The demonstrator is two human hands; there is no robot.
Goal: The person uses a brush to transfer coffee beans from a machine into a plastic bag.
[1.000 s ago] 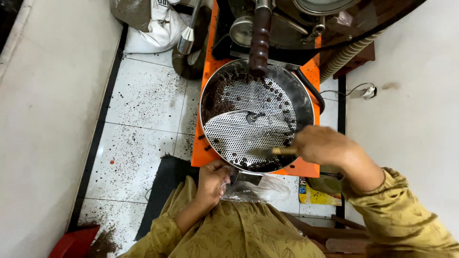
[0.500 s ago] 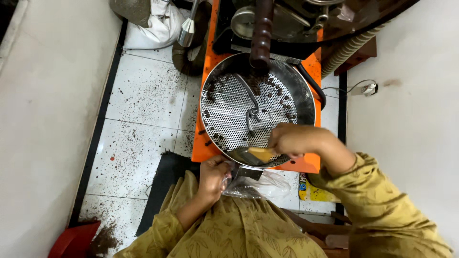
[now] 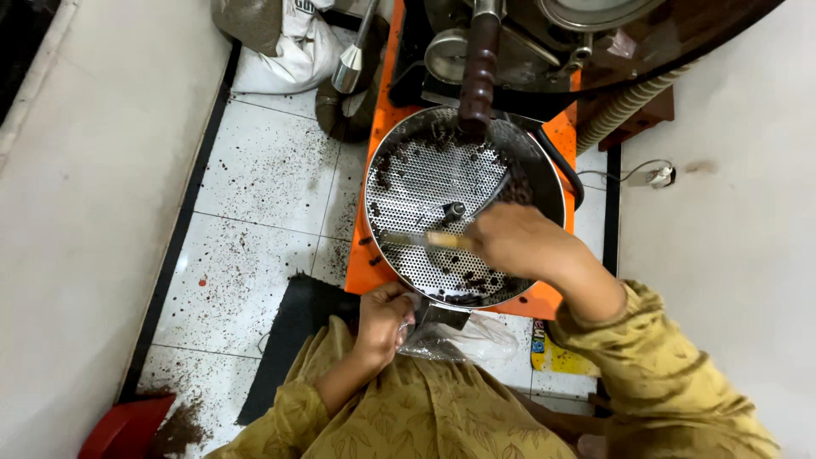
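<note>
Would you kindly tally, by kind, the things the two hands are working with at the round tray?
Perforated round tray: 1
Wooden-handled brush, in the right hand: 1
Clear plastic bag, held below the tray's front edge by the left hand: 1
Dark beans: too many and too small to count
Total: 3 countable things

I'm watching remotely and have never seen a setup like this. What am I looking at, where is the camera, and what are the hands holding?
The camera sits on the person's head and looks straight down. The round perforated metal tray belongs to an orange machine and has dark beans scattered in it. The right hand holds a wooden-handled tool over the tray. The left hand grips a clear plastic bag below the tray's rim. The white tiled floor is speckled with dark bits.
</note>
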